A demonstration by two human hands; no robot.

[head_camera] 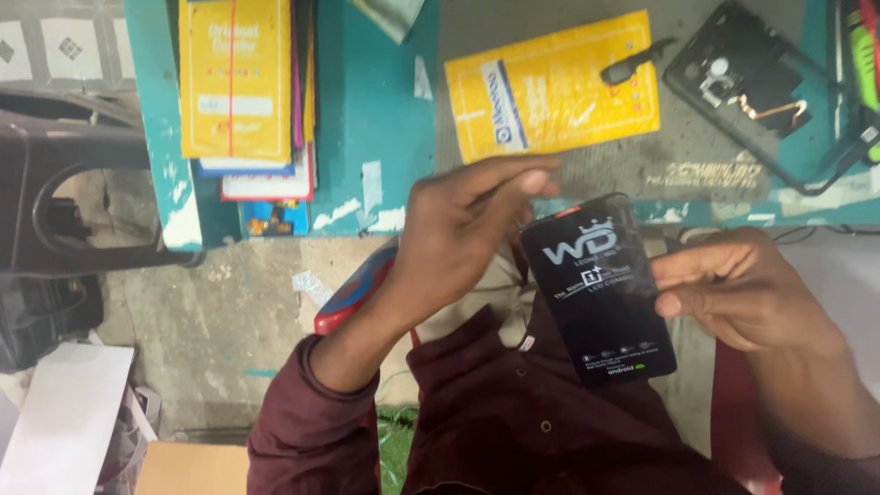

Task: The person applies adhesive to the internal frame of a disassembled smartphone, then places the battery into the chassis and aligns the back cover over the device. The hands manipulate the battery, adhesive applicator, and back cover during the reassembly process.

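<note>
A black phone screen panel [600,289] with a printed protective film hangs over my lap, below the bench edge. My left hand [463,234] pinches its top left corner with fingers stretched over the upper edge. On the other side, my right hand [733,289] grips the panel's right edge between thumb and fingers. Both my sleeves are dark maroon.
On the teal workbench [376,110] lie a yellow packet [555,87] with a small black tool on it, an opened black phone body [747,78] and a stack of yellow and coloured packets [240,87]. A black plastic chair [55,192] stands at left. White boxes [64,422] sit lower left.
</note>
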